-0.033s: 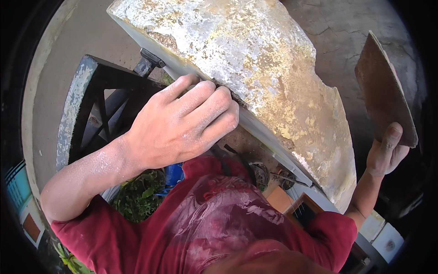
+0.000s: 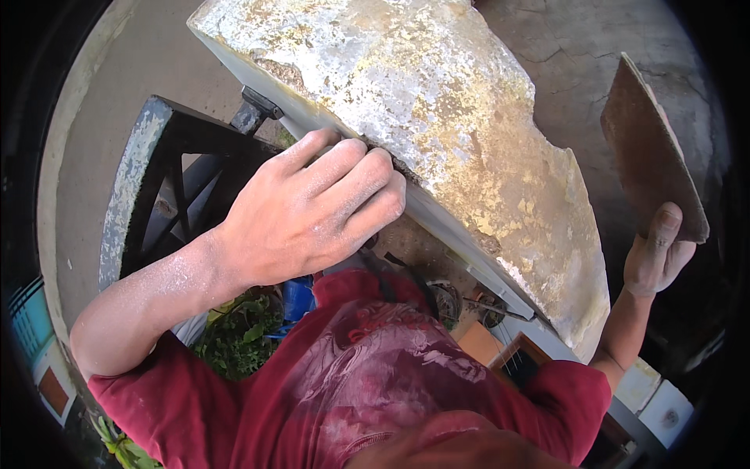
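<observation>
My left hand (image 2: 312,207), dusted with pale powder, has its fingers curled closed against the near edge of a thick slab-like block (image 2: 469,141). Their tips are hidden, so what they grip cannot be made out. White, yellow and brown patches flake across the block's worn top, and its side face is pale. Out to the right, my right hand (image 2: 660,254) is closed on the lower end of a flat brown board (image 2: 652,148). The thumb presses on the board's face, which stands tilted up and apart from the block.
A dark metal frame (image 2: 133,187) with chipped grey paint stands left of the block. Leafy plants (image 2: 238,336) and a blue container (image 2: 298,298) are below my left forearm. Cracked grey concrete (image 2: 555,47) lies beyond the block.
The board and my right hand have shifted slightly left and up in the picture. My left hand stays at the block's edge.
</observation>
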Available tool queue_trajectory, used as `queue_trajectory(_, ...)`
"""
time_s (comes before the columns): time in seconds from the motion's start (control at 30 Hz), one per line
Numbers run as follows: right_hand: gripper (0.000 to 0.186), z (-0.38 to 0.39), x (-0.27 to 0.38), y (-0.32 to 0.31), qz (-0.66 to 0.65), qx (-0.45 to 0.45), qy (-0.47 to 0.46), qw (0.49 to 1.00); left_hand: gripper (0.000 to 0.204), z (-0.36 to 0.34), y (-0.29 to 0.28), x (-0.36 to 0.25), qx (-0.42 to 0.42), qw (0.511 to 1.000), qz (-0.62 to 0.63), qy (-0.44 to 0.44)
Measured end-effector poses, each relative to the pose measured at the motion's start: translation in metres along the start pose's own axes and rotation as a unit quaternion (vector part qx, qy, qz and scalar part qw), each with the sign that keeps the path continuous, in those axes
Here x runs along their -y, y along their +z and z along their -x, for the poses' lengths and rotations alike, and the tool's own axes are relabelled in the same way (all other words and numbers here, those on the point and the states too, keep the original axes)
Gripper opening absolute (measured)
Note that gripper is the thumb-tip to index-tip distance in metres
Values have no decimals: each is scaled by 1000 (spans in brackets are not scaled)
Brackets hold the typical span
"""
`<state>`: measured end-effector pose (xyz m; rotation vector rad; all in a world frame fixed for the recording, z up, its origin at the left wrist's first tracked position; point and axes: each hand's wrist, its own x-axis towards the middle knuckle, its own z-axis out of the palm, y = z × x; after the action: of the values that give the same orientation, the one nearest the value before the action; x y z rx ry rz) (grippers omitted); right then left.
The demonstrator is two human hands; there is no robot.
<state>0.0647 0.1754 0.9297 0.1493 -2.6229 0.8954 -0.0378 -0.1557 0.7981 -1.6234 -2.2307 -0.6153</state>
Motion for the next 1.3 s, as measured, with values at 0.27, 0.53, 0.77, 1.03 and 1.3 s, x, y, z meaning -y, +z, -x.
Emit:
queue_trajectory(0.27,60,-46,-15,16,8,135,-137,981,31,-1,-1,7,4,1000,2,17)
queue_trajectory(0.53,69,-56,3,51,26,118,-108,987,23,7,8,-3,-1,1000,10,-12)
queue_trajectory(0.77,60,-69,-7,53,98,184,-192,959,21,2,4,1,20,1000,1,-12)
queue_trajectory(1.03,41,10,-41,-39,122,-40,-63,990,37,-4,2,9,26,999,-17,12)
queue_trajectory(1.3,40,97,-23,-121,224,-184,101,952,52,2,0,5,33,999,-2,10)
